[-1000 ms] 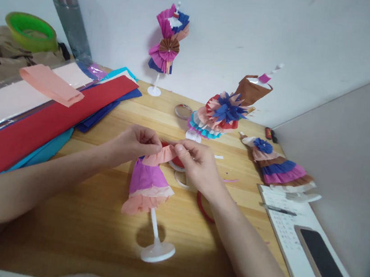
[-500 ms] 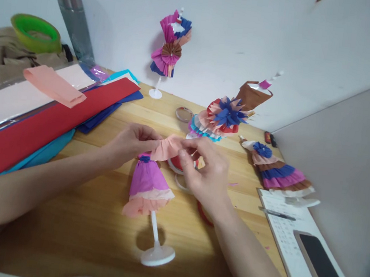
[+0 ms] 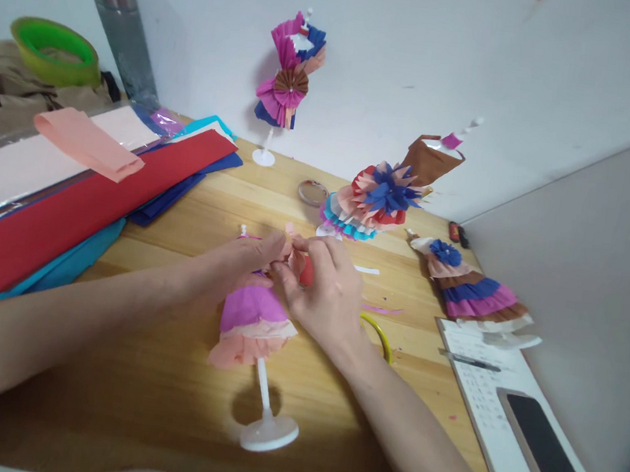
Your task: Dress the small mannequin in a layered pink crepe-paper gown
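My left hand [image 3: 254, 255] and my right hand [image 3: 325, 284] meet over the middle of the table, fingers pinched on a strip of peach crepe paper [image 3: 291, 230]. Most of the strip is hidden by the fingers. Beneath the hands lies a small mannequin on a white stand [image 3: 270, 433]. Its paper dress [image 3: 255, 312] has a purple skirt with a white layer and a peach ruffle at the hem. My left hand covers part of its upper body. Something red [image 3: 307, 271] shows behind my right fingers.
Stacked crepe sheets [image 3: 173, 167] lie at left, near a green tape roll [image 3: 54, 54] and a bottle [image 3: 125, 25]. Dressed mannequins stand by the wall [image 3: 290, 82] and further right [image 3: 387, 191]; another lies down [image 3: 475, 292]. A phone [image 3: 552, 461] and pen [image 3: 470, 360] rest on a white board.
My hands have drawn together, bunching the peach paper that was spread between them. My right hand has shifted left and slightly down, uncovering a yellow ring on the table.
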`<action>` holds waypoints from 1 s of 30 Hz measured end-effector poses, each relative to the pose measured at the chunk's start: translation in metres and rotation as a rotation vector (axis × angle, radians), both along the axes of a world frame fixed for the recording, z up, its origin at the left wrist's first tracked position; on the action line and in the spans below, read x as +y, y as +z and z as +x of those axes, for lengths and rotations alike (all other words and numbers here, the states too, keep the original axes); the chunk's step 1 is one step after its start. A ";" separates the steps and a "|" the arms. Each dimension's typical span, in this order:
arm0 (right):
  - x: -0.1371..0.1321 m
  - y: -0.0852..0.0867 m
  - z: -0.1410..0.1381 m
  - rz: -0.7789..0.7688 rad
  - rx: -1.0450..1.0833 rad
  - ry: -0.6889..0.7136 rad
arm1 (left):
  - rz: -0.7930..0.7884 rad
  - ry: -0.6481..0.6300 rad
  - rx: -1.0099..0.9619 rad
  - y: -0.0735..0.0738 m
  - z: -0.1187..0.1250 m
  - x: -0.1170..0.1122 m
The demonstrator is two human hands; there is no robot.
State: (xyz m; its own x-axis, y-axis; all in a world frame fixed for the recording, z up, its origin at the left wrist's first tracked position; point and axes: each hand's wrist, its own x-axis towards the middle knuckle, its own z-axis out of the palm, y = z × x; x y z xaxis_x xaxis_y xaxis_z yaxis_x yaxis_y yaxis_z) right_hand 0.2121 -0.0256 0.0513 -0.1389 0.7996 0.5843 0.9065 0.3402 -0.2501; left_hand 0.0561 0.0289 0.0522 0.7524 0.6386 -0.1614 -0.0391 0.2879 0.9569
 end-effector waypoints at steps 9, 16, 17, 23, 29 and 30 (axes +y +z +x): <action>0.005 0.003 0.010 -0.038 0.316 0.045 | -0.118 -0.038 0.041 -0.005 -0.004 0.002; 0.014 0.006 0.009 -0.398 0.957 0.003 | -0.113 0.039 0.073 0.020 -0.009 0.001; 0.014 0.007 0.008 -0.428 1.014 0.008 | -0.073 0.052 0.111 0.024 -0.010 0.001; 0.015 0.011 0.008 -0.495 1.259 0.027 | 0.340 0.283 0.279 0.034 -0.016 0.011; 0.015 0.008 0.008 -0.692 1.479 0.081 | 0.272 0.317 0.207 0.024 -0.014 0.021; 0.015 0.008 0.008 -0.713 1.494 0.098 | 0.202 0.250 0.193 0.021 -0.013 0.021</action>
